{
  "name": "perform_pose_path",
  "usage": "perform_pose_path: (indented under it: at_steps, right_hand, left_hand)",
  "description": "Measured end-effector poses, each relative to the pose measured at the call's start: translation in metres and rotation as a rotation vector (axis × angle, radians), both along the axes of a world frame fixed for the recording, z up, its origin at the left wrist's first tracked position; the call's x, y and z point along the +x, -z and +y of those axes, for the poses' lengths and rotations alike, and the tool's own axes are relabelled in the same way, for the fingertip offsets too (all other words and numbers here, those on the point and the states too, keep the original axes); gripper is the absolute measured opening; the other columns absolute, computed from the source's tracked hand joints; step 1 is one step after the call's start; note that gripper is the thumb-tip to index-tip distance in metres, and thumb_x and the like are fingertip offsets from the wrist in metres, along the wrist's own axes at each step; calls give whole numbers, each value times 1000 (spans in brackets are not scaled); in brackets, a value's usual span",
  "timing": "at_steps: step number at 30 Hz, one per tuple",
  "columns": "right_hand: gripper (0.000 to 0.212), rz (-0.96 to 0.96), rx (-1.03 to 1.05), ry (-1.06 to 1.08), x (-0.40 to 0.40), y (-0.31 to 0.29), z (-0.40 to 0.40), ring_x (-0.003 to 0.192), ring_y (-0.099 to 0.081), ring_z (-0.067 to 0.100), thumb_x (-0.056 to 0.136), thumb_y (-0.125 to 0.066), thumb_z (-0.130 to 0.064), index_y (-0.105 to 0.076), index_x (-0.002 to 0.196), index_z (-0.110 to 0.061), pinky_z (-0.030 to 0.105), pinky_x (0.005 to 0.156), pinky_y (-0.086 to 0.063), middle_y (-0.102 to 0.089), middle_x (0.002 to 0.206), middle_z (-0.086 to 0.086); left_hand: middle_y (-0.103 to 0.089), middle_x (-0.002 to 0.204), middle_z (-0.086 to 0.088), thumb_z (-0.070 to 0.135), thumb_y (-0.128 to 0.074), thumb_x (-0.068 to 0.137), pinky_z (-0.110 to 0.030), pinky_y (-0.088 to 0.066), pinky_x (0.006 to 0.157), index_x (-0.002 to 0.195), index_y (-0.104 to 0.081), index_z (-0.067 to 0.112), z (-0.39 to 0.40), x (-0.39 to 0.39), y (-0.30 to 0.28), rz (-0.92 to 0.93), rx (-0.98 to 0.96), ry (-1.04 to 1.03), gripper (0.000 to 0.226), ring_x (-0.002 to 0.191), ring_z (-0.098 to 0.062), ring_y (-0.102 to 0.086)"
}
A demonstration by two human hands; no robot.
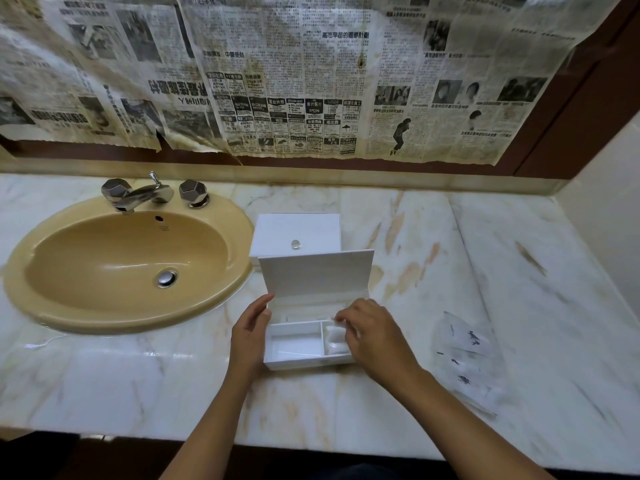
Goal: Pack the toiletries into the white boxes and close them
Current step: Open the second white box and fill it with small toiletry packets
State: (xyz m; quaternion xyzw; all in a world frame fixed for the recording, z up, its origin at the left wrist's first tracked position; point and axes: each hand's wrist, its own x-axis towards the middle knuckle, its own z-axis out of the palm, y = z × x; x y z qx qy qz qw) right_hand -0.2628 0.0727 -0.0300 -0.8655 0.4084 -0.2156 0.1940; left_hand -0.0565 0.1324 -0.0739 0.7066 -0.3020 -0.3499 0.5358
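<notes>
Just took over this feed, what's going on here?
A person is packing an open white box on the marble counter. The left hand steadies its left side; the right hand tucks a clear packet into the right compartment. More packets wait to the right; a closed white box stands behind.
</notes>
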Motion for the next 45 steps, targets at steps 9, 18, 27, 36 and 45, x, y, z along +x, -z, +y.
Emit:
perform_pose_path:
  at_steps: [9,18,27,36,45]
  right_hand:
    - [37,229,356,16,4,13,5,115,-48,18,96,-43,-8,-64,123,-21,25,90,-40,-57,119,2]
    - [30,149,323,55,2,4,10,111,-53,15,96,-44,-18,-68,114,-18,22,87,-41,-62,116,-2]
    - [19,-133,116,302,-22,7,-2,94,-58,17,90,-57,-8,-70,104,-11,19,81,-41,-65,98,2]
    - [46,244,131,724,-87,36,-25,131,-36,31,92,-56,-36,-53,133,-15,49,105,-26,-49,137,12]
    - [60,465,273,849,-105,67,-4,142,-15,30,95,-30,-55,-27,148,-26,55,112,-15,-26,154,9]
  left_hand:
    - [-61,116,11,7,-48,98,6,-37,77,116,-63,25,0,0,-1,5,-4,-5,29,100,13,-54]
    - [-62,117,9,7,-48,98,2,-39,79,114,-64,26,0,0,0,11,-21,-5,30,103,3,-56]
    - [-62,117,9,5,-48,98,4,-38,79,118,-64,19,0,1,2,-4,-27,5,30,98,21,-53]
    - [-62,118,14,8,-49,98,4,-37,82,116,-64,27,1,2,5,6,-20,7,30,101,21,-52]
    - [-62,119,14,10,-49,98,2,-37,85,118,-64,26,0,2,6,11,-20,1,30,108,6,-53]
